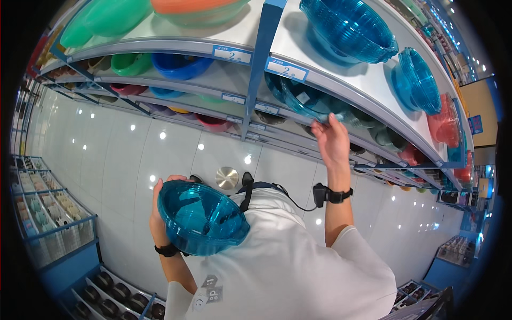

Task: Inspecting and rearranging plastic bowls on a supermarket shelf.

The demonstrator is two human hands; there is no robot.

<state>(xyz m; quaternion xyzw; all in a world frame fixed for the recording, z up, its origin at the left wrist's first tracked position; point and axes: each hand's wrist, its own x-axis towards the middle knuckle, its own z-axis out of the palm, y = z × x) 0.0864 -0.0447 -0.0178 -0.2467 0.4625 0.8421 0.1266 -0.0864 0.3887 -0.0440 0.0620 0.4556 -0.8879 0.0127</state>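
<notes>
A stack of translucent teal plastic bowls (204,218) rests in my left hand (158,212), held against the front of my white shirt, with the fingers around its left rim. My right hand (333,140) is raised at the second shelf, its fingertips at the rim of a translucent teal bowl (304,96) there; whether they grip it I cannot tell. On the top shelf above stand a large stack of blue ribbed plastic bowls (352,30) and a smaller blue stack (418,82).
Blue-framed shelving (256,72) curves ahead, with green (130,64) and blue basins (182,66) at left and clear red bowls (444,122) at right. A round metal disc (227,178) lies between my shoes. Low display racks (56,200) stand behind at left and right.
</notes>
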